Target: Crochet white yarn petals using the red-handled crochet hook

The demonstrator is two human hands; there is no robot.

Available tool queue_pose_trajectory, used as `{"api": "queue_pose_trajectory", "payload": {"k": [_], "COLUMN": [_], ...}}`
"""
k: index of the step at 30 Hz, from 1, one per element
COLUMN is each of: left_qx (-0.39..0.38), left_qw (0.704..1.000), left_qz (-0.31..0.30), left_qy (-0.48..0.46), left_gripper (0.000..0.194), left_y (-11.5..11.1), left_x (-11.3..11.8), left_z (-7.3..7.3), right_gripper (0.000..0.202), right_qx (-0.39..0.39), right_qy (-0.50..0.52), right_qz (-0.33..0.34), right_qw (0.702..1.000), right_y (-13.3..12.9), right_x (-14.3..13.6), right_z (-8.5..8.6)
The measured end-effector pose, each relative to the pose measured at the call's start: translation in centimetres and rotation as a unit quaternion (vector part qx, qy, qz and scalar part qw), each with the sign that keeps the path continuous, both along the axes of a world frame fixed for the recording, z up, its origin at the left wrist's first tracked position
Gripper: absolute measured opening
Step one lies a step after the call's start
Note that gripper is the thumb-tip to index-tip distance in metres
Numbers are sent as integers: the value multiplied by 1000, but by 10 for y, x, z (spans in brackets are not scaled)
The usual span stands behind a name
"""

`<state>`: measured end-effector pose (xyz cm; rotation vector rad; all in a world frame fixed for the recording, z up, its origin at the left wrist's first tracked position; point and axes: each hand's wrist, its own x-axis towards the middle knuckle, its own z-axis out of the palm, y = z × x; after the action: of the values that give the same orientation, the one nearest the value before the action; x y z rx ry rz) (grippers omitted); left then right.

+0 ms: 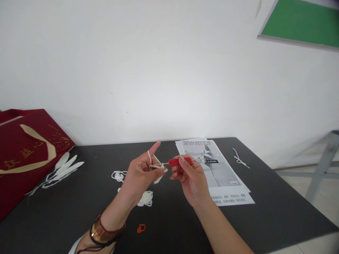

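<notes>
A crochet hook [174,162] with a red grip is held in my right hand [192,178], its thin metal shaft pointing left. My left hand [141,171] pinches a small white crocheted piece [158,180] between thumb and finger, at the hook's tip. White yarn [149,155] wraps round the raised index finger of that hand and runs to the hook. Below and behind the left hand, a loose heap of white yarn [145,198] lies on the black table [169,225]. The exact loops at the hook's tip are too small to make out.
Printed sheets [225,176] lie right of my hands, with a short white yarn piece [239,160] beyond. An orange stitch marker [141,228] rests near the front. At left are white crocheted petals [63,169] beside a dark red bag [26,151]. A wall [169,70] stands behind.
</notes>
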<state>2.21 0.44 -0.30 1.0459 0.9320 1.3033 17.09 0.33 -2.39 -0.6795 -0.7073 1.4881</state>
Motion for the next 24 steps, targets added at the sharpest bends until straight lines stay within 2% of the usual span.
{"api": "queue_pose_trajectory", "payload": {"k": [7, 9, 16, 18, 22, 24], "left_qx": [4, 5, -10, -10, -12, -11], "left_qw": [999, 999, 999, 1000, 1000, 1000], "left_qz": [38, 40, 20, 14, 1, 2], "left_qy": [-1, -1, -22, -26, -24, -28], "left_gripper": [55, 54, 82, 84, 64, 60], "left_y": [2, 2, -2, -2, 1, 1], "left_x": [2, 1, 1, 1, -1, -2], "left_z": [0, -1, 2, 1, -4, -7], "right_gripper": [19, 19, 20, 20, 20, 20], "right_qx": [15, 18, 4, -2, 4, 8], "right_qy": [-13, -18, -7, 0, 21, 25], "right_qz": [-34, -37, -10, -6, -26, -28], "right_qw": [999, 999, 1000, 1000, 999, 999], "right_y": [0, -1, -1, 0, 0, -1], "right_x": [-1, -1, 0, 0, -1, -1], "right_z": [1, 1, 2, 2, 2, 2]}}
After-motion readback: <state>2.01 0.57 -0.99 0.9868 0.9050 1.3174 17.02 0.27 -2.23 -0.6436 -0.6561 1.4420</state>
